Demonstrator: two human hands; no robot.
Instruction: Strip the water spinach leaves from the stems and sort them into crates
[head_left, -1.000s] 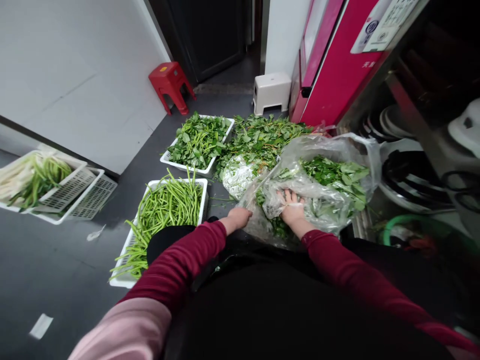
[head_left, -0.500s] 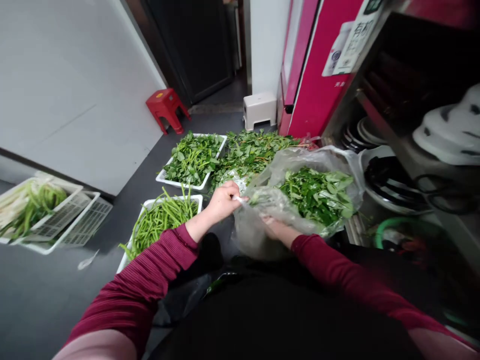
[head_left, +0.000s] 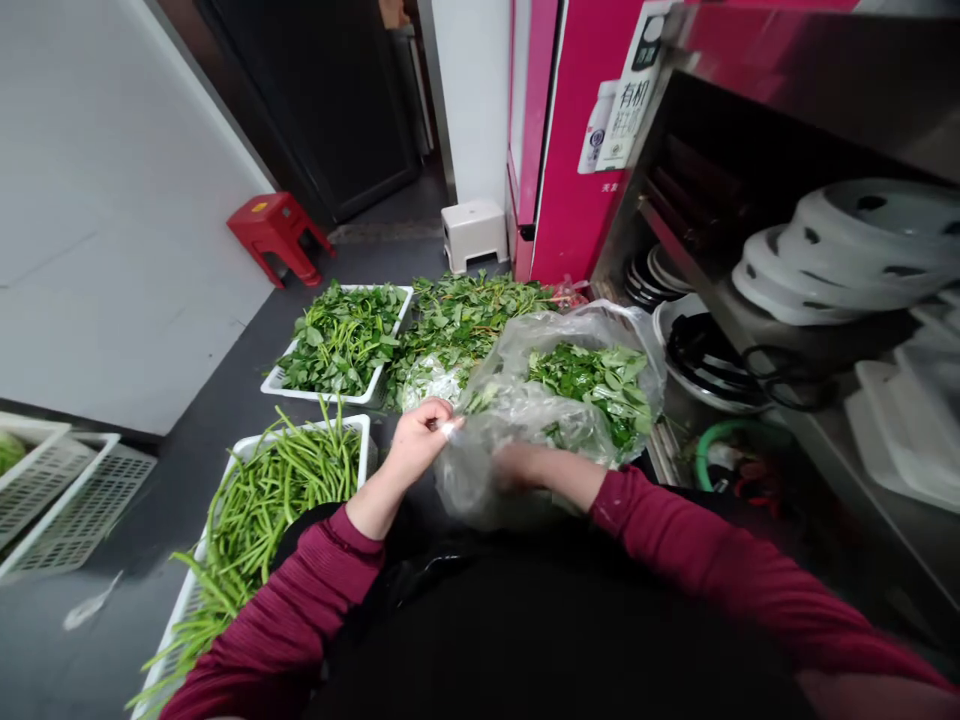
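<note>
A clear plastic bag (head_left: 480, 480) lies open in front of me, with leafy greens (head_left: 596, 385) in its far right part. My left hand (head_left: 420, 440) is closed in a pinch on the bag's near left edge. Over the near side of the bag is my right hand (head_left: 521, 468), smeared by motion, so its fingers do not show. Beyond the bag a heap of leafy stems (head_left: 480, 310) spreads on the floor. To the left stand a white basket (head_left: 409, 300) of leafy greens and a nearer white basket (head_left: 365, 440) full of green stalks (head_left: 277, 490).
A red stool (head_left: 274, 225) and a white stool (head_left: 476, 232) stand at the back, beside a pink fridge (head_left: 577, 215). Shelving with grey-white rings (head_left: 847, 250) and a green-rimmed basin (head_left: 705, 455) bounds the right side. White crates (head_left: 90, 500) sit far left.
The view has turned to the right, so things appear further left. My left hand keeps its pinch on the bag's edge. My right hand has moved against the bag and is now blurred.
</note>
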